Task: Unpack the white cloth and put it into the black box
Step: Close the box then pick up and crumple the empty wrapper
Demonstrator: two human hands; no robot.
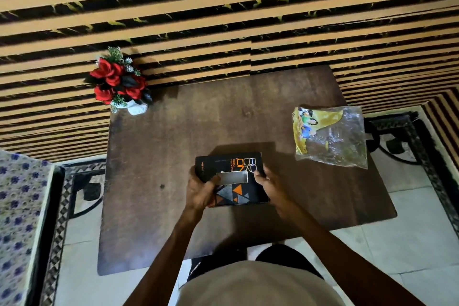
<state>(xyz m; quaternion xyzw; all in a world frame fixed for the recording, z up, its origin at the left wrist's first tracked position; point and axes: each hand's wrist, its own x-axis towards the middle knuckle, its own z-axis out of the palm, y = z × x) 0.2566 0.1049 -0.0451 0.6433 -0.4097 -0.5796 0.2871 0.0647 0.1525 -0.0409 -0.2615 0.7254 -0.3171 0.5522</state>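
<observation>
A black rectangular cardboard box with orange lettering and triangle print [232,179] is held on the dark brown wooden table [173,156], near its front edge. The left hand [201,187] is wrapped around the box's left side, fingers closed on it. The right hand [269,185] is pinched on the box's right edge. A pale flap [232,177] is raised across the box top between both hands. The white cloth cannot be made out. A clear plastic bag with a yellow printed insert [329,133] is lying well apart, right. A red artificial flower bunch in a white pot [119,82] is set at the far-left corner.
</observation>
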